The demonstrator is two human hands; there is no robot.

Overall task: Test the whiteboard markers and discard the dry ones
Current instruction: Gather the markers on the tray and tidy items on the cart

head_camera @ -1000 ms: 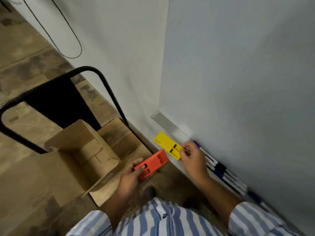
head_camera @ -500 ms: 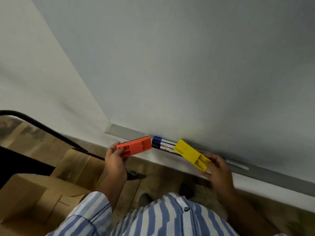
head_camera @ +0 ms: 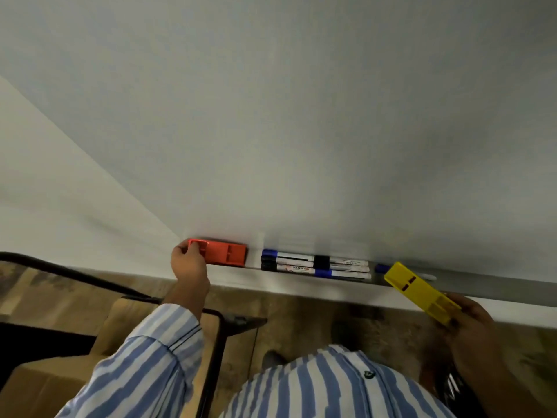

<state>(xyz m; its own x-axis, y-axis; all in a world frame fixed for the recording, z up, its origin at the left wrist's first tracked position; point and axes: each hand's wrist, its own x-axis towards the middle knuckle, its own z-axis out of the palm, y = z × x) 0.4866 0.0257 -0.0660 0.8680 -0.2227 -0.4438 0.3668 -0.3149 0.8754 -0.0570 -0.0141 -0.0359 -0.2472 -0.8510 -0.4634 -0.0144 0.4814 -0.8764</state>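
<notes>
Your left hand (head_camera: 189, 263) gripped the left end of the orange eraser (head_camera: 222, 252), fingers curled round it, and the eraser sat at the left end of the tray (head_camera: 497, 285) under the whiteboard (head_camera: 301, 116), its long side against the board. Your right hand (head_camera: 470, 324) held the yellow eraser (head_camera: 417, 291) by its lower end, thumb and fingers wrapped round it; that eraser was tilted, with its upper end over the tray's front edge and the rest of it out in front of the tray.

The markers (head_camera: 315, 264) lay lengthwise in the tray between the two erasers, just right of the orange one and apart from it. You had three rows there, with blue and black caps showing and white barrels. One more blue cap (head_camera: 382, 268) showed just left of the yellow eraser's upper end, and a pale barrel tip to its right, probably the same marker, though the eraser hid the join.

Below your left forearm, in its blue-and-white striped sleeve (head_camera: 150, 357), stood a cardboard box (head_camera: 45, 387) on the floor, with a black metal frame (head_camera: 215, 357) crossing in front of it. The white wall (head_camera: 60, 191) met the whiteboard at the left
</notes>
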